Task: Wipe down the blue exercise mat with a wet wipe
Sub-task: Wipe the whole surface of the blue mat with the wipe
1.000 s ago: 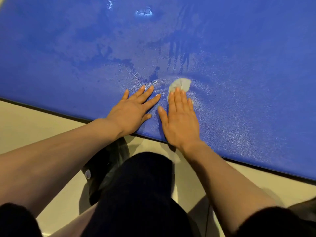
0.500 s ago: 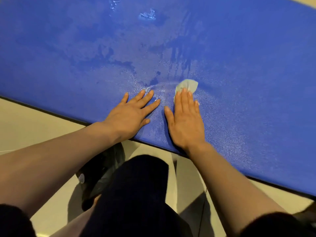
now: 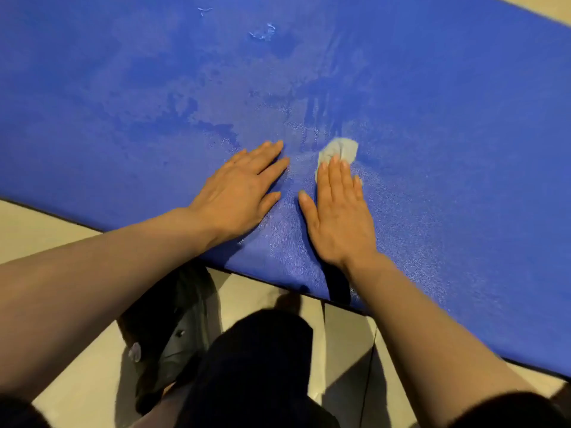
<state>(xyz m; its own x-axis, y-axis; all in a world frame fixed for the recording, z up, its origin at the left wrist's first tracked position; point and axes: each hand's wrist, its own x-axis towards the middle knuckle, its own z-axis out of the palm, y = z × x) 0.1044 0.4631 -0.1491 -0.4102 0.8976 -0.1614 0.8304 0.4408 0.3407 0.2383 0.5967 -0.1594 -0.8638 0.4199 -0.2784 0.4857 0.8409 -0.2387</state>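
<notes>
A pale tiled floor [image 3: 46,230] carries the blue exercise mat [image 3: 448,125], which spreads beyond the fingers; a dark bag [image 3: 167,329] lies on the tiles behind the wrists.

The blue foam exercise mat [image 3: 432,118] shows darker wet streaks and patches; on it, a crumpled pale grey-green wet wipe [image 3: 340,149]; beside it, cream floor tiles [image 3: 37,230].

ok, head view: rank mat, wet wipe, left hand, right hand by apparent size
1. blue exercise mat, by far the largest.
2. left hand and right hand: look alike, no ranking.
3. wet wipe, smallest; partly hidden under the right fingers.
</notes>
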